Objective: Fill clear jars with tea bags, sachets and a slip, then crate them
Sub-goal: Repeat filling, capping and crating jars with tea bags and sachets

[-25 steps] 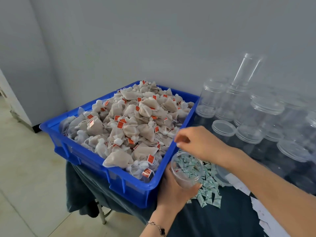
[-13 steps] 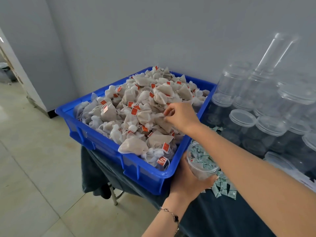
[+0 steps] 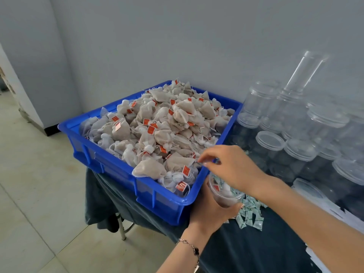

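My left hand (image 3: 208, 215) grips a clear jar (image 3: 224, 200) from below, just off the near right corner of the blue crate (image 3: 122, 172). Inside the jar lie a tea bag with a red tag and some green-white sachets. My right hand (image 3: 234, 168) hovers right above the jar's mouth. Its fingers are loosely curved, with the tips over the crate's rim, and nothing shows between them. Beige tea bags (image 3: 161, 125) with red tags are heaped high in the crate.
Loose sachets (image 3: 250, 215) lie on the dark cloth beside the jar. Several empty clear jars and lids (image 3: 295, 134) crowd the table's right side against the wall. White slips (image 3: 334, 211) lie near the right edge. Tiled floor drops away on the left.
My right hand came back from the tea bag heap to above the jar, and a tea bag now lies inside it. The view has shifted.
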A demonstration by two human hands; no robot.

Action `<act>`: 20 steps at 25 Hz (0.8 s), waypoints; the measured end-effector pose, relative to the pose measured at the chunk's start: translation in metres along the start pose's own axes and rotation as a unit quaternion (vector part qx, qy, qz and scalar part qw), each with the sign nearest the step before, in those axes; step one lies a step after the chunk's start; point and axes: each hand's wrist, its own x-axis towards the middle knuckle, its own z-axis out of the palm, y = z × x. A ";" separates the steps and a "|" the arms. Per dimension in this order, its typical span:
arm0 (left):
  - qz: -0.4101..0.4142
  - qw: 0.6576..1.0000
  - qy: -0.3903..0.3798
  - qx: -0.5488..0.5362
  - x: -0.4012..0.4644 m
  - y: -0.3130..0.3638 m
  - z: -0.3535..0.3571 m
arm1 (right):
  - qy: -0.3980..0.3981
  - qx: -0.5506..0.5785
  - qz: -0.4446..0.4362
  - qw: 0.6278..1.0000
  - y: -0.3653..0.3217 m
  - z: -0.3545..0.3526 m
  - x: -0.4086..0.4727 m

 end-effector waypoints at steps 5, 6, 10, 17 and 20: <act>-0.001 0.997 -0.049 0.064 0.000 0.005 -0.006 | -0.053 -0.087 -0.154 0.983 -0.021 0.050 0.041; 0.003 0.995 -0.067 0.079 -0.001 0.006 -0.008 | -0.040 -0.140 -0.175 0.974 -0.022 0.058 0.043; 0.019 0.995 -0.071 0.071 -0.001 0.009 -0.009 | -0.015 -0.260 -0.189 0.947 -0.014 0.057 0.039; -0.016 1.000 -0.012 0.009 -0.002 0.000 -0.001 | 0.138 0.035 0.028 0.989 0.032 -0.017 -0.004; -0.034 0.999 -0.020 0.005 -0.002 -0.003 0.000 | 0.047 0.004 0.091 0.995 0.045 -0.028 -0.027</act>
